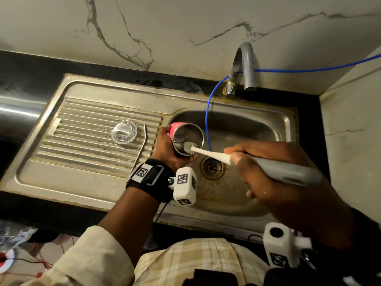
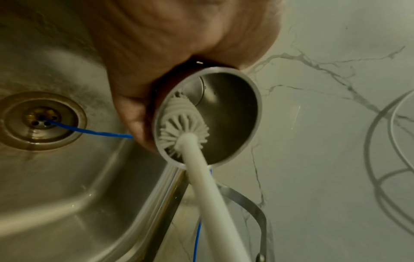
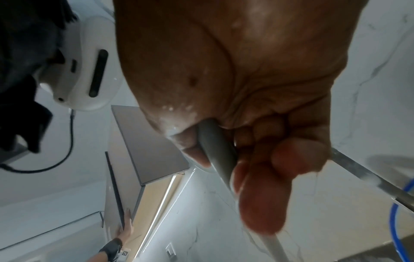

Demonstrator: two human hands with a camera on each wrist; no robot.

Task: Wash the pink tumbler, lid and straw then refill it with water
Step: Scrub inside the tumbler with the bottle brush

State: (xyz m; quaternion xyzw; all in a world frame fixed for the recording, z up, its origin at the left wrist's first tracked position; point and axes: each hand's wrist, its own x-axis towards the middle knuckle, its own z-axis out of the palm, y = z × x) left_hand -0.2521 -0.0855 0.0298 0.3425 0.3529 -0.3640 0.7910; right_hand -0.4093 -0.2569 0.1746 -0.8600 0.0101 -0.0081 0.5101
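1. Tumbler (image 1: 186, 139), pink outside and bare brushed steel inside, is lying tilted on its side in the left hand (image 1: 167, 149), its open mouth facing the right hand; the fingers are wrapping round its body just behind the rim, and it is hanging over the left edge of the sink basin (image 1: 247, 124).
2. Bottle brush (image 1: 237, 159) is being gripped by the right hand (image 1: 274, 174), whose wet fingers are curling tight round the smooth grey handle; the white tapered shaft is crossing the tumbler's rim, and the head of soft white radial bristles (image 2: 181, 127) is sitting inside the mouth, pressing against the lower inner wall.
3. Drain (image 1: 212, 167), a round brass-toned strainer, is lying in the basin floor just below the tumbler, with a thin blue cord (image 1: 208, 120) running down into it.
4. Lid (image 1: 124, 132), a clear round plastic disc, is resting on the ribbed steel drainboard (image 1: 86, 145) left of the tumbler.
5. Straw (image 1: 141, 145), a slim metal tube bent near its top, is lying across the ribs between lid and tumbler, apart from both.
6. Tap (image 1: 243, 69), a curved grey metal spout, is standing behind the basin against a veined marble wall.
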